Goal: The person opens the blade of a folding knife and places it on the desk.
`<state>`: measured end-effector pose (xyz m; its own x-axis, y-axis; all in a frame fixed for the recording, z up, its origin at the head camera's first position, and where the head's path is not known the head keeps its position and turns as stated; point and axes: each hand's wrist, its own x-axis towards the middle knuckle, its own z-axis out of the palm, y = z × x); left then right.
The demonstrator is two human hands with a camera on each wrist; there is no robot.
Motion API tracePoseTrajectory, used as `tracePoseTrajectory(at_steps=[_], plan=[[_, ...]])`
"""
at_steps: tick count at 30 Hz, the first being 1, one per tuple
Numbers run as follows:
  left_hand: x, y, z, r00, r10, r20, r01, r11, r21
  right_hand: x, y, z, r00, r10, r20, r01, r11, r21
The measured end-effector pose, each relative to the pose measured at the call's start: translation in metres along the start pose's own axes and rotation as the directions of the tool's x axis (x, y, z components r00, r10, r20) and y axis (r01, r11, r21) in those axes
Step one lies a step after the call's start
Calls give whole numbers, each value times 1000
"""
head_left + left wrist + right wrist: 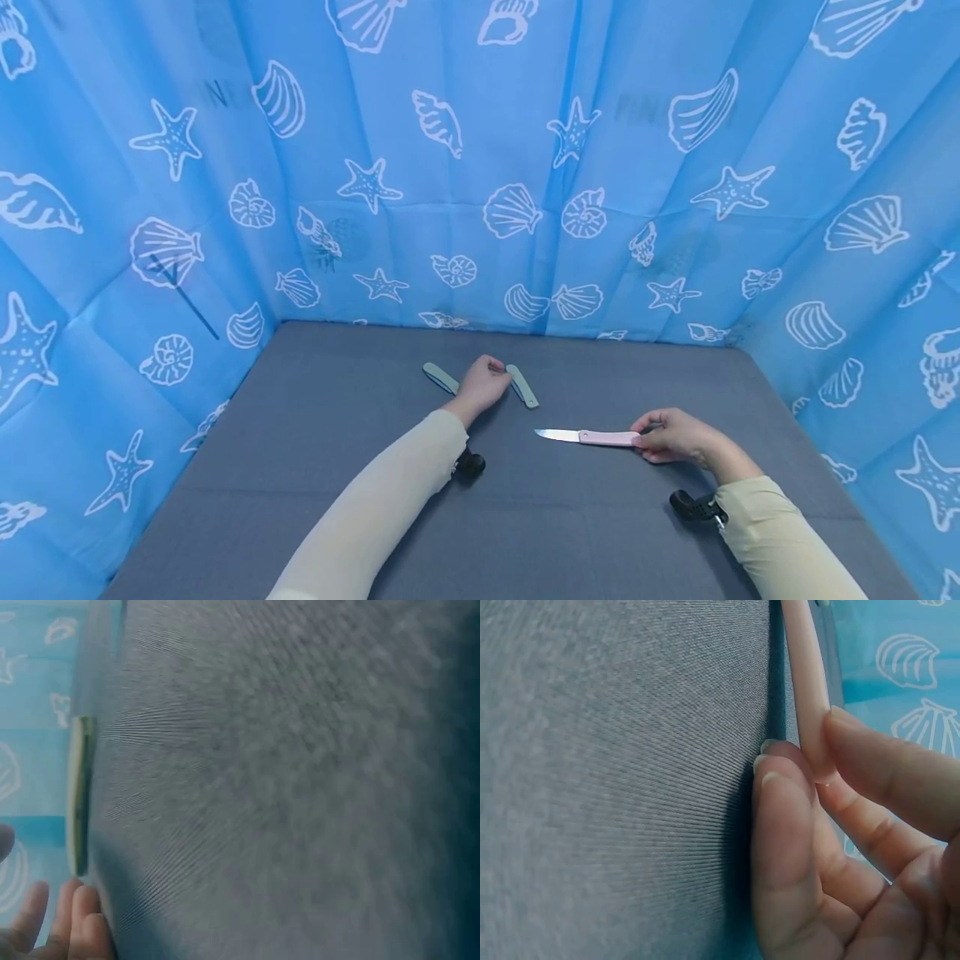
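A pink-handled folding knife [609, 438] has its blade out, pointing left. My right hand [675, 437] pinches the butt end of its handle between thumb and fingers; the right wrist view shows the pale pink handle [808, 690] close over the cloth. My left hand [483, 385] is farther back, between two folded green knives. Its fingertips are right at the upper end of the right-hand green knife [522, 387]. The other green knife [441, 378] lies to the left, partly hidden behind the hand. In the left wrist view, relaxed fingers [84, 930] sit below a green handle [79, 795], thumb apart.
A grey cloth-covered table [600, 533] spreads under both hands. Blue curtains [480, 167] with white shell and starfish prints enclose its back and sides. Black camera mounts hang under both wrists, the right one [693, 506] low over the cloth.
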<state>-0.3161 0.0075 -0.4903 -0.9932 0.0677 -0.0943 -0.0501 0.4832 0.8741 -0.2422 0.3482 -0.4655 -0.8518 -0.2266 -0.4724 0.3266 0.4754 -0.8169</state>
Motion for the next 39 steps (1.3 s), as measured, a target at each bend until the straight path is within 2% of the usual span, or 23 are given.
tracePoseTrajectory(at_steps=[3, 6, 11, 14, 16, 23, 30, 35, 39], plan=[[1, 5, 6, 1000, -24, -17, 25, 996, 85, 1, 0, 0, 1000, 6, 1, -6, 1000, -14], [0, 12, 11, 998, -47, -48, 55, 982, 182, 2, 0, 1, 1000, 8, -2, -8, 1000, -23], [-2, 21, 19, 991, -80, -104, 111, 934, 338, 3, 0, 3, 1000, -9, 3, 9, 999, -31], [-4, 23, 25, 989, -91, -120, 132, 910, 393, 3, 1, 5, 1000, -16, 14, 17, 1000, -19], [-6, 24, 25, 988, -100, -120, 140, 904, 404, 2, 1, 5, 1000, -20, 19, 20, 1000, -13], [-7, 34, 13, 988, -146, -44, 151, 907, 394, 5, 3, 2, 1000, -10, -6, 10, 1000, 1], [0, 33, 8, 984, -175, 27, 145, 883, 446, 5, 1, 2, 1000, -19, -24, 19, 1000, 15], [-3, 33, 5, 978, -194, 71, 136, 862, 488, 0, -1, 2, 1000, -19, 7, 19, 999, 43], [-8, 33, 4, 977, -183, 110, 109, 870, 480, -5, -5, -2, 999, -24, 36, 22, 999, 44]])
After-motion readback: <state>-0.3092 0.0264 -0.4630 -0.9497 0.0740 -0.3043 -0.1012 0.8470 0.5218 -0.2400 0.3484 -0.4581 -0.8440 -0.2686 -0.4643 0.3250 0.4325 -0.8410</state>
